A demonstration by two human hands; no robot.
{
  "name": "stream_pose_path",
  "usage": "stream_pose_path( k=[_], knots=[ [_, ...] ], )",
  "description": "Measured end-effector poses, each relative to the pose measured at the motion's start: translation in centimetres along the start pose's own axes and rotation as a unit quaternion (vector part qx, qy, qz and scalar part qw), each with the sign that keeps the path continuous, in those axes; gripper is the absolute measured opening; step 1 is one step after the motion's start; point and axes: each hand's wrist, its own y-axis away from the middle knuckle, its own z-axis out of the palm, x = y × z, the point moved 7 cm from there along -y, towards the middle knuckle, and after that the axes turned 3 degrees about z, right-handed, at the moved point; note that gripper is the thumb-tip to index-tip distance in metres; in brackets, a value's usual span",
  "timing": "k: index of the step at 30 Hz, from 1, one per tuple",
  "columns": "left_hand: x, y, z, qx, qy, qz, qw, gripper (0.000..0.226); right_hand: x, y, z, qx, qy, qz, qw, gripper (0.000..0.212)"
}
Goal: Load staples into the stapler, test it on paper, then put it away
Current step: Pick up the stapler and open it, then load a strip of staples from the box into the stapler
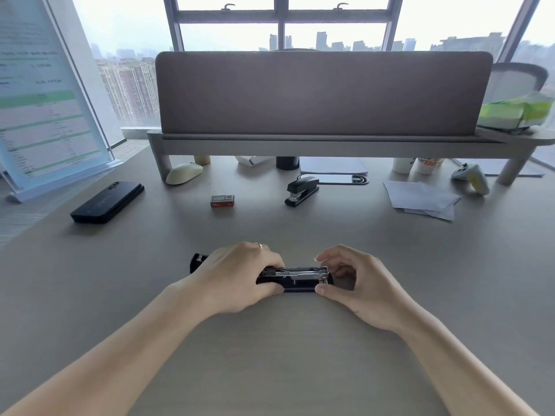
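Open stapler [292, 277] at lower centre of frame, flat on desk [270, 370], metal staple channel facing up. Left hand [240, 274] curled over rear half, gripping. Right hand [354, 283] pinching front end between thumb and forefinger. Staple box [222, 202], second stapler [301, 190], paper sheets [420, 198] above centre, well apart from hands.
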Motion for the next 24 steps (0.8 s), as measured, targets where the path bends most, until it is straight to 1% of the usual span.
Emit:
stream_pose_path(
  k=[2,4,5,7,9,10,11,14,17,21,23,24],
  knots=[
    [-0.1,-0.1,0.1,-0.012,0.001,-0.002,1.0,0.028,-0.2,0.1,0.1,-0.002,0.012,-0.005,1.0,0.039],
    [-0.1,-0.1,-0.4,-0.021,0.019,-0.012,1.0,0.037,-0.4,0.2,0.2,-0.008,0.021,-0.016,1.0,0.044],
    [-0.2,-0.2,-1.1,-0.013,0.031,-0.019,0.999,0.043,-0.6,0.2,0.2,-0.012,0.015,-0.023,1.0,0.046],
    [-0.9,-1.2,-3.5,0.028,0.039,-0.034,0.998,0.047,-0.8,0.0,-0.3,-0.012,-0.059,-0.02,0.998,0.047],
    [-2.7,-3.0,-5.9,0.067,0.032,-0.054,0.996,0.043,-0.7,-0.8,-1.1,0.017,-0.161,-0.003,0.987,0.051],
    [-3.9,-4.1,-6.8,0.076,0.029,-0.067,0.994,0.041,-0.6,-1.3,-1.5,0.04,-0.187,0.003,0.982,0.052],
    [-5.3,-5.3,-7.3,0.079,0.029,-0.082,0.993,0.039,-0.5,-2.0,-1.9,0.061,-0.189,0.007,0.98,0.051],
    [-10.0,-8.6,-7.0,0.052,0.02,-0.138,0.989,0.04,-0.8,-4.3,-2.3,0.095,-0.181,0.005,0.979,0.039],
    [-14.2,-10.9,-5.3,0.018,-0.011,-0.181,0.983,0.044,-0.9,-6.2,-1.7,0.107,-0.185,0.002,0.977,0.039],
    [-17.1,-12.3,-2.9,-0.019,-0.034,-0.193,0.98,0.051,0.7,-7.1,0.0,0.11,-0.197,0.026,0.974,0.043],
    [-17.8,-12.7,-2.2,-0.017,-0.032,-0.187,0.982,0.051,1.3,-7.5,0.2,0.114,-0.206,0.033,0.971,0.047],
    [-18.2,-12.8,-2.1,-0.002,-0.027,-0.183,0.983,0.049,1.6,-7.7,0.2,0.114,-0.213,0.038,0.97,0.049]
  ],
)
